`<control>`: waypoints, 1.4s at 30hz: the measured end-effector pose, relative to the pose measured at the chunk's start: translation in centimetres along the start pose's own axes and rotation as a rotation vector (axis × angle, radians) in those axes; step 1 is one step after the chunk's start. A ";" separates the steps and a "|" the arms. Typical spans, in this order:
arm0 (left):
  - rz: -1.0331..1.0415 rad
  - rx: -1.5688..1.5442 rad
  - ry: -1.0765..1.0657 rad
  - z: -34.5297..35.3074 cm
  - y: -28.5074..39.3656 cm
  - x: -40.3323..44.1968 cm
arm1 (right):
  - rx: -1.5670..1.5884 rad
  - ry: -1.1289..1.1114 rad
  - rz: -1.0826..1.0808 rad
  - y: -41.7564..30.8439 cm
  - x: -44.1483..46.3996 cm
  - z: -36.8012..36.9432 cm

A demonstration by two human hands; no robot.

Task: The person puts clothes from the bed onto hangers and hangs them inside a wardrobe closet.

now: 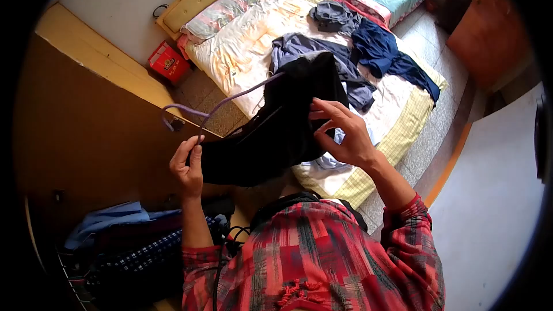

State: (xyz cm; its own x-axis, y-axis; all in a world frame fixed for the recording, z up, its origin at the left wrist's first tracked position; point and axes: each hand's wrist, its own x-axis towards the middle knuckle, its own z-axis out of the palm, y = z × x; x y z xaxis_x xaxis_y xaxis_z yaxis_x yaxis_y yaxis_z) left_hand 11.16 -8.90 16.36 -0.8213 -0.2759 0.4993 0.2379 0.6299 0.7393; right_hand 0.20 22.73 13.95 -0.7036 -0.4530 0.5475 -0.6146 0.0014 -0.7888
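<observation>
A black garment (259,144) is spread out in front of me, above the floor beside the bed. A purple clothes hanger (245,93) is with it; its hook points left and one arm runs into the cloth at the top. My left hand (189,167) is closed in a pinch at the garment's left end, where the other hanger arm comes down. My right hand (345,138) is at the garment's right edge, thumb and fingers bent around the black cloth. The fingertips lie partly against dark fabric, so their exact grip is hard to see.
Several clothes, including a navy garment (377,49) and a grey one (299,46), lie on the bed (230,75). A wooden cabinet (103,121) stands left, with folded clothes (132,224) below. A red bin (169,62) stands by the bed; a white panel (489,196) is right.
</observation>
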 end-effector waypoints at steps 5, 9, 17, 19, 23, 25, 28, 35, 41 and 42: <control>0.096 -0.022 0.101 -1.8 -0.3 0.3 | -0.265 0.190 -0.330 -2.6 3.6 -4.6; 0.170 -0.053 0.088 -2.9 0.9 1.1 | -0.480 0.184 -0.486 -5.8 9.2 -6.1; 0.199 0.148 -0.011 -3.9 3.0 3.1 | -0.325 -0.563 -0.140 -4.4 10.4 -2.7; 0.196 0.214 0.066 -3.5 2.9 2.7 | -0.303 -0.380 -0.115 -4.6 9.4 -1.4; 0.283 0.297 0.132 -5.4 1.9 2.1 | -0.322 -0.220 -0.077 -5.3 8.7 -1.3; 0.260 0.309 0.141 -6.7 0.8 1.8 | -0.304 -0.204 -0.041 -5.3 8.7 -2.1; 0.107 0.088 0.087 -7.3 1.3 1.5 | -0.314 -0.166 -0.165 -4.7 8.8 -1.5; 0.291 0.084 0.226 -9.3 2.9 0.7 | -0.280 -0.184 -0.167 -5.3 10.7 -3.3; 0.138 0.236 0.034 -12.2 3.1 0.5 | -0.404 -0.227 -0.229 -7.1 12.7 -0.6; 0.180 0.329 0.054 -13.0 3.7 -0.3 | -0.402 -0.193 -0.253 -7.0 12.7 0.4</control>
State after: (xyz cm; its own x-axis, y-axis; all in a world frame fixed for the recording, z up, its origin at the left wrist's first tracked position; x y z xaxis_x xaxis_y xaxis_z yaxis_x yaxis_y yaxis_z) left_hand 19.02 -15.93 24.79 -0.7510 -0.1713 0.6377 0.1896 0.8692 0.4568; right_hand -4.34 16.60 26.31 -0.4600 -0.6400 0.6155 -0.8723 0.1964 -0.4477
